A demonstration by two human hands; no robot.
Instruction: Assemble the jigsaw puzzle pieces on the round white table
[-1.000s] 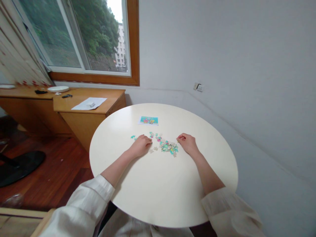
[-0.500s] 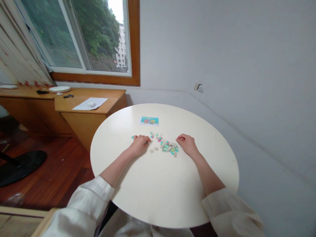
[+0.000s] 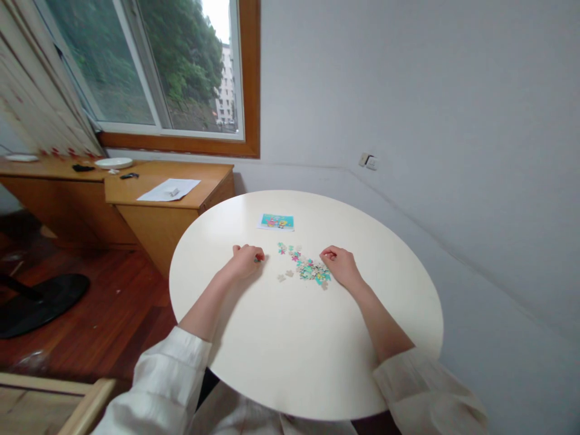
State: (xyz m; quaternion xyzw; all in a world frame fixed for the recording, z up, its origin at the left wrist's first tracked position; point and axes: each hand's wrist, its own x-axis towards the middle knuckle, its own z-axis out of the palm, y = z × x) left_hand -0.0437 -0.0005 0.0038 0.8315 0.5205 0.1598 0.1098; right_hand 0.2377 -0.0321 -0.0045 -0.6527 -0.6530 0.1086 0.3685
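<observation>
Puzzle pieces are strewn on the person's side of one picture card, between two hands.

The trail is slanted rightward and away from the card, its uncountable heap nearer the right hand; whether those bunched fingers are pinching anything cannot be told. Nearer the person than the card, leftward, one apparent teal piece is gripped by the curled left hand.
</observation>
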